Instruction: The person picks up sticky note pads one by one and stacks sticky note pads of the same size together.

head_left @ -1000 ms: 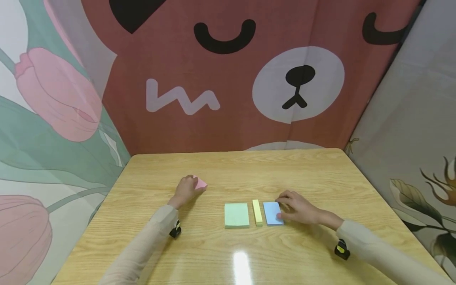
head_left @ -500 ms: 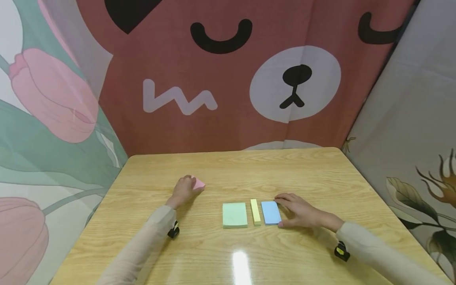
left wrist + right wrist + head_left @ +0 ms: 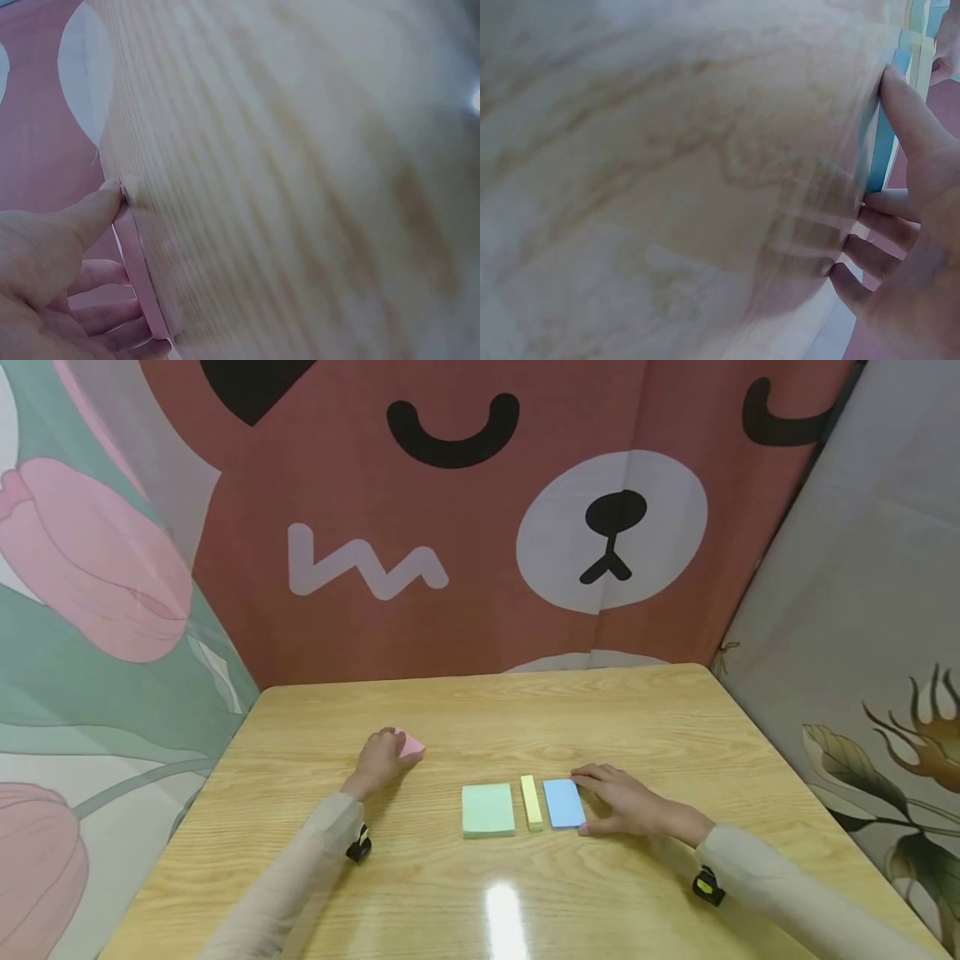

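Note:
My left hand (image 3: pixel 376 765) holds a pink sticky note pad (image 3: pixel 410 745) at the table's left, its palm and fingers hiding part of it. The left wrist view has the thumb at one end of the pink pad (image 3: pixel 137 262) and fingertips at the other, low by the wood. On the right, a blue sticky note pad (image 3: pixel 563 803) lies flat. My right hand (image 3: pixel 626 803) pinches its right side, index finger at the far corner and thumb at the near one. In the right wrist view the blue pad's edge (image 3: pixel 883 150) shows between thumb and index finger; the other fingers touch the table.
Left of the blue pad lies a narrow yellow sticky note pad (image 3: pixel 531 802), then a larger green sticky note pad (image 3: pixel 488 811), in one row with small gaps. The wooden table (image 3: pixel 420 893) ends at a bear-print curtain (image 3: pixel 360 635) behind.
My right thumb has slid off the top of the blue pad to its near right corner. My left hand keeps hold of the pink pad in place. The head view has shifted slightly.

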Motion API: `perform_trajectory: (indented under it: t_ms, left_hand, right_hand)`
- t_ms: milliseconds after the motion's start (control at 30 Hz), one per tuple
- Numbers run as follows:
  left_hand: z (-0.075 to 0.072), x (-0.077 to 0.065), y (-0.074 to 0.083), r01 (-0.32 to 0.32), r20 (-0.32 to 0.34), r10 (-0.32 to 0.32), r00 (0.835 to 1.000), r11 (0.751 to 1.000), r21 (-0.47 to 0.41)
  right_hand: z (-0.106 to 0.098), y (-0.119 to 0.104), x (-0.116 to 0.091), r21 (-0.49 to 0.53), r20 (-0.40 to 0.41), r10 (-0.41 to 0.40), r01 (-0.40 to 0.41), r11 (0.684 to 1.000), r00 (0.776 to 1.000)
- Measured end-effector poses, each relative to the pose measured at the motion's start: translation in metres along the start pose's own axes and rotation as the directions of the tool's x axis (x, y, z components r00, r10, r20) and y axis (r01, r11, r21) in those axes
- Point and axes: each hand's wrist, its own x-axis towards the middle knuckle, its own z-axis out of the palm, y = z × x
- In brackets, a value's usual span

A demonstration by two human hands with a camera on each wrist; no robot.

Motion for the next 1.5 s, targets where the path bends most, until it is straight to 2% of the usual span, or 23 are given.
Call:
perform_trajectory:
  t_ms: [300, 600, 967, 1300, 1500]
  left_hand:
    - [-0.003, 0.001, 0.0, 0.007, 0.02, -0.007, 1.0, 1.0, -0.008]
    - [-0.003, 0.004, 0.001, 0.098, 0.027, -0.097, 0.995, 0.995, -0.037]
    - [-0.009, 0.002, 0.002, 0.225, 0.119, -0.217, 0.969, 0.973, -0.058]
    - [-0.022, -0.005, 0.005, 0.25, 0.173, -0.251, 0.952, 0.968, 0.028]
    - [-0.019, -0.001, 0.001, 0.276, 0.192, -0.278, 0.941, 0.96, 0.036]
  right_hand:
    - [-0.001, -0.001, 0.001, -0.018, 0.017, -0.003, 0.004, 1.0, 1.0]
    - [-0.004, -0.003, 0.002, -0.009, 0.038, 0.001, 0.0, 1.0, 0.999]
    - [-0.002, -0.001, 0.002, -0.014, 0.046, 0.006, -0.005, 1.0, 0.999]
    - [-0.003, -0.002, 0.002, -0.015, 0.014, -0.031, 0.031, 0.999, 0.999]
    - [-0.004, -0.002, 0.001, -0.015, 0.016, -0.033, 0.034, 0.999, 0.999]
